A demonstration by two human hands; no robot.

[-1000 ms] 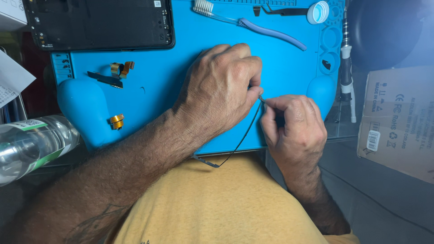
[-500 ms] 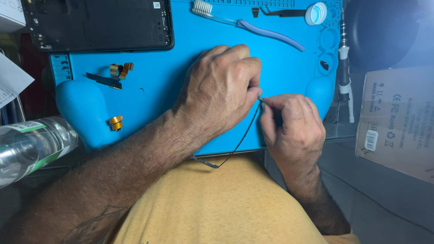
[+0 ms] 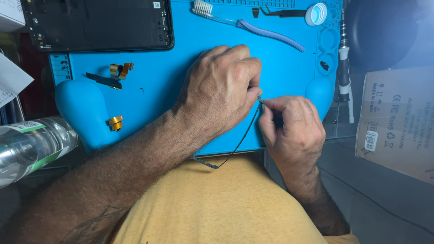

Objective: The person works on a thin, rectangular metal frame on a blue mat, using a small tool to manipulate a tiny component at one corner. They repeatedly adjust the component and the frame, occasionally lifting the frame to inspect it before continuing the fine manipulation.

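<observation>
Hands meet at the centre of the frame above a blue work mat point(image 3: 181, 81) on the tabletop. Nearest the viewer, a thin dark cable point(image 3: 239, 142) trails off the mat's lower edge toward the yellow shirt point(image 3: 217, 203), its flat free end lying just past the edge. The cable rises to the point where the two hands join: the right hand point(image 3: 291, 131) pinches its upper end between thumb and forefinger, while the left hand point(image 3: 221, 90), curled knuckles-up, closes its fingertips on the same end. What lies under the left palm cannot be told. To handle such a cable well, a light pinch close to its tip, with the slack left loose and unkinked, appears the safest grip.

Farther out, lower left of the frame, lies a clear plastic bottle point(image 3: 27, 147); a small brass part point(image 3: 115, 122) and a gold flex strip point(image 3: 120, 70) rest on the mat. Right of the mat stand a precision screwdriver point(image 3: 345, 68) and a cardboard box point(image 3: 398, 117). Along the top edge lie a dark opened device point(image 3: 97, 22), a toothbrush point(image 3: 248, 25) and a small white cap point(image 3: 316, 13).
</observation>
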